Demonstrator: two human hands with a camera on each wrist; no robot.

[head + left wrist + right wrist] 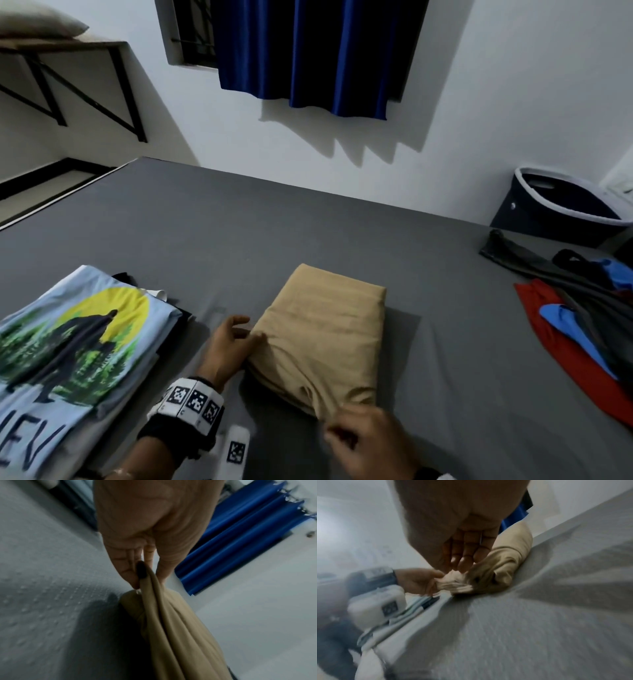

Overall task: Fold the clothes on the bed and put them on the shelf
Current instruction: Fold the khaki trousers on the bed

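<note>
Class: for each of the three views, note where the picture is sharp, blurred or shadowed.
Head view: mostly sharp, right hand motion-blurred, curtain casts a hard shadow on the wall. Left wrist view: soft, dark shadow beside the beige garment. Right wrist view: heavily smeared, bed streaked.

A folded garment (325, 335) lies on the bed (239, 240) in front of the person, with the left hand (229, 346) at its left edge and the right hand (366, 438) at its near corner. Left of it sits a stack of folded T-shirts (68, 342); well apart on the right lies a heap of unfolded clothes (589, 308), with a laundry basket (561, 205) behind the heap. Up on the left wall a shelf (68, 48) carries a pillow (37, 20), and a curtain (308, 51) hangs on the wall behind the bed.
</note>
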